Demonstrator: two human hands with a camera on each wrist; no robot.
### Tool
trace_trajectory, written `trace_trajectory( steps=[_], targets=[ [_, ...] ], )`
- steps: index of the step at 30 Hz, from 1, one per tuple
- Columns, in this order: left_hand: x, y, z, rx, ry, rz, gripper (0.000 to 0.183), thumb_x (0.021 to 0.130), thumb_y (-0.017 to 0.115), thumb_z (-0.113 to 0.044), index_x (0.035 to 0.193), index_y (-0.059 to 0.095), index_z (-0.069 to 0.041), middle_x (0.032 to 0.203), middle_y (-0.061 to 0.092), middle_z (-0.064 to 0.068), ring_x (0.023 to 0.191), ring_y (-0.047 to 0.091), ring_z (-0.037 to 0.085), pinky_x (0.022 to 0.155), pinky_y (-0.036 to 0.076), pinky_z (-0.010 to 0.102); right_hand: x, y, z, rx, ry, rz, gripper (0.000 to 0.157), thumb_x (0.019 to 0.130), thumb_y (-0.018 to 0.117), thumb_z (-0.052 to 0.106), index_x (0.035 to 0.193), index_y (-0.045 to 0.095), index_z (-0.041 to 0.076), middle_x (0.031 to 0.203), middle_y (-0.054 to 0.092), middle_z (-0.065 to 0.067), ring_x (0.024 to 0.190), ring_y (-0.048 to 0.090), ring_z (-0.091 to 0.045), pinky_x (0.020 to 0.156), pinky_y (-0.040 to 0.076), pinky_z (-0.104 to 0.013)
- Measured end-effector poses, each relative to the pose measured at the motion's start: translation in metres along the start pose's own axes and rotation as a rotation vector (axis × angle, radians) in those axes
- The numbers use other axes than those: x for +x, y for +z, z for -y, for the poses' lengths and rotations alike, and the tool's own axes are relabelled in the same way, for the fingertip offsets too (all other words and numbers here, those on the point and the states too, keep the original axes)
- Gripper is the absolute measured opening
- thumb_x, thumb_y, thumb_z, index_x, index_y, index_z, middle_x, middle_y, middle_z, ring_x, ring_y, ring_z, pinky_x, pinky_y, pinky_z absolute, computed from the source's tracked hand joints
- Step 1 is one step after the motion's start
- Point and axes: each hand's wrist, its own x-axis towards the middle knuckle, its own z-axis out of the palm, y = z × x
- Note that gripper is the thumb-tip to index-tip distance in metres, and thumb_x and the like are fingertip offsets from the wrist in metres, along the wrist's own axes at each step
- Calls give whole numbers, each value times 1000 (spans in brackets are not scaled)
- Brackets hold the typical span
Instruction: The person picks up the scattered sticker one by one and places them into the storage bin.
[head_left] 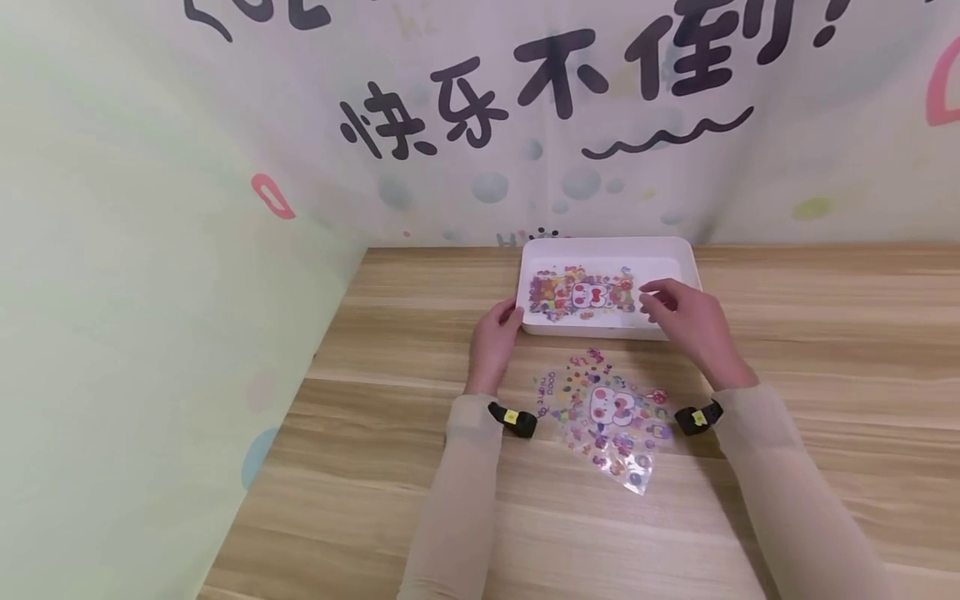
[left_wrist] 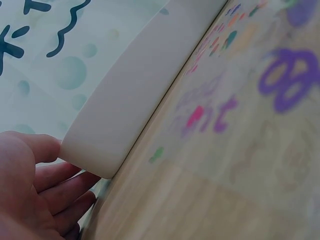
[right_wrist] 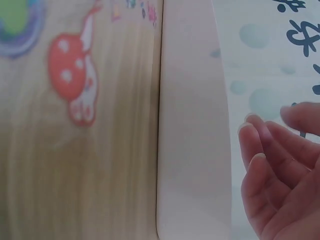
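A shallow white tray (head_left: 603, 331) stands against the back wall, with colourful cartoon stickers (head_left: 581, 293) lying in it. My left hand (head_left: 495, 337) holds the tray's front left corner; in the left wrist view its thumb is at the rim and its fingers reach behind the lower edge. Over the tray's right part, my right hand (head_left: 688, 323) hovers with loosely bent fingers and nothing between them. The right wrist view has this hand (right_wrist: 285, 170) beyond the tray's front wall (right_wrist: 194, 125), thumb and fingertips apart. Between my forearms lies a clear sticker sheet (head_left: 611, 417) printed with cartoons.
The wood-grain table (head_left: 375, 467) meets a printed cloth (head_left: 450, 200) with large black characters right behind the tray. A pale wall covering (head_left: 150, 333) borders the table's left side. Black straps (head_left: 517, 419) circle both wrists.
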Motion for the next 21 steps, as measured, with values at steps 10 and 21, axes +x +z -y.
trace_trajectory(
  steps=[10,21],
  targets=[
    [0,1,1,2,5,-7,39,89,49,-41,124,52,-24,118,55,-5,104,51,10,81,48,27,-18,-11,0,-89,-41,9,54,84,44,57,114,56,14,93,62,-7,81,54,-21,64,43,-34],
    [0,0,0,16,-2,-12,39,88,49,-42,124,51,-26,119,54,-6,110,48,11,88,44,31,-38,-18,-5,-159,-61,36,51,86,45,52,113,57,11,96,62,-9,83,55,-23,66,44,-37]
  ],
)
